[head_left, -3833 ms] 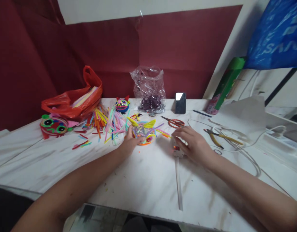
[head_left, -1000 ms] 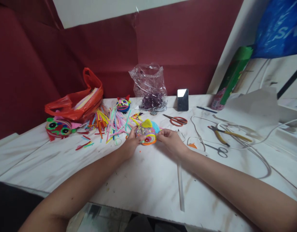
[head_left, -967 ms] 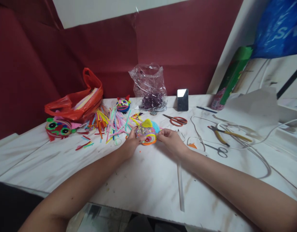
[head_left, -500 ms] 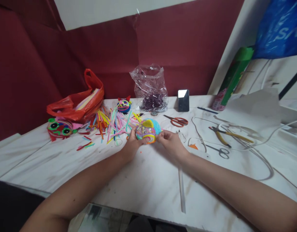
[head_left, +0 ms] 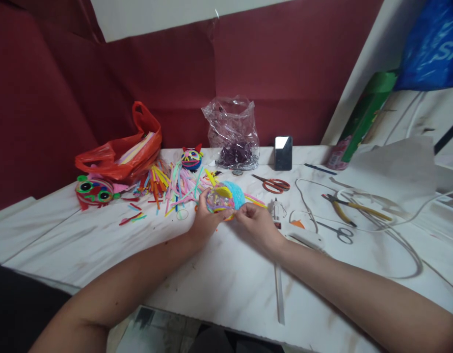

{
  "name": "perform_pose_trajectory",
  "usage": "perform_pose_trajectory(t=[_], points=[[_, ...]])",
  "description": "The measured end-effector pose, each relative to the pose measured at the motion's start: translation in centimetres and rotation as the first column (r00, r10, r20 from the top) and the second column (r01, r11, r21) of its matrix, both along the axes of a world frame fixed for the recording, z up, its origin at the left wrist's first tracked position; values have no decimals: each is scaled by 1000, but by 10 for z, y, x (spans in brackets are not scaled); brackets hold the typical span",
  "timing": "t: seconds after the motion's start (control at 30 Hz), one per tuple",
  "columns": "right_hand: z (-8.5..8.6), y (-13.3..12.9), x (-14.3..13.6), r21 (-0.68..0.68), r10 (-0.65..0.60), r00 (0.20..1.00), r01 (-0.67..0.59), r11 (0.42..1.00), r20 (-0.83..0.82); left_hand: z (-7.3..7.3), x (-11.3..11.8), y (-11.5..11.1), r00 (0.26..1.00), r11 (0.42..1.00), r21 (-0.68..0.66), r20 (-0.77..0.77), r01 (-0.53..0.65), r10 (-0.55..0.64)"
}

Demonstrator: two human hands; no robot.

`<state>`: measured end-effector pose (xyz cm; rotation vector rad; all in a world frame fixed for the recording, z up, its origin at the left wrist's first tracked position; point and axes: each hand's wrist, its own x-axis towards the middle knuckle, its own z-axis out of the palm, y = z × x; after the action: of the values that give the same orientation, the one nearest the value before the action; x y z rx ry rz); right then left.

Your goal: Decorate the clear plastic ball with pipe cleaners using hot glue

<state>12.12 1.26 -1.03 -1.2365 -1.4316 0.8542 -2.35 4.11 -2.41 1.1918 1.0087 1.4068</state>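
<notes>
A round, colourful pipe-cleaner ornament (head_left: 236, 194), light blue with a yellow ear-like piece, is gripped in my left hand (head_left: 204, 219), its thumb along the near edge. My right hand (head_left: 258, 224) is pinched at the ornament's right lower side; whatever sits between those fingertips is hidden. Pink and yellow pipe cleaners (head_left: 256, 200) stick out behind the right hand. Partly covered by my right wrist lies a white glue gun (head_left: 306, 238), with a pale glue stick (head_left: 279, 299) below the forearm. Two finished animal-face ornaments, one green-eyed (head_left: 95, 190) and one blue (head_left: 191, 159), rest at the left and back.
Loose pipe cleaners (head_left: 182, 189) lie beside a red plastic bag (head_left: 119, 157). Behind are a clear bag (head_left: 233, 132) and a phone (head_left: 283, 153). To the right are orange-handled scissors (head_left: 275, 185), yellow-handled pliers (head_left: 342, 211), small metal scissors (head_left: 342, 234) and a cable (head_left: 413, 260).
The ornament has been turned, showing more light blue. My right hand has shifted slightly left and down, still pinched. The view has shifted a little, with more of the glue gun visible.
</notes>
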Motion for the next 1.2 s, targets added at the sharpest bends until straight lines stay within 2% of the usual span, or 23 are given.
perform_pose_trajectory(t=[0.23,0.43,0.53,0.73,0.83,0.97,1.2], points=[[1,0,5,5,53,999,-53,999,-10,10,2,-2,997,997,-6,-13,-71,71],[8,1,12,140,18,999,-22,990,28,8,0,3,997,997,-75,81,-3,9],[10,1,11,160,-9,997,-4,987,76,6,0,4,996,997,-75,87,12,-5],[3,6,9,89,-54,994,45,995,97,3,0,2,1000,997,-69,18,-20,22],[2,8,11,66,-39,997,34,997,69,3,1,0,1000,999,-46,18,14,-14],[4,9,13,59,-41,998,38,998,45,5,2,-3,997,996,-59,28,74,-72],[8,8,15,8,-19,1000,19,1000,5,7,1,-3,996,995,-83,-58,58,-63]])
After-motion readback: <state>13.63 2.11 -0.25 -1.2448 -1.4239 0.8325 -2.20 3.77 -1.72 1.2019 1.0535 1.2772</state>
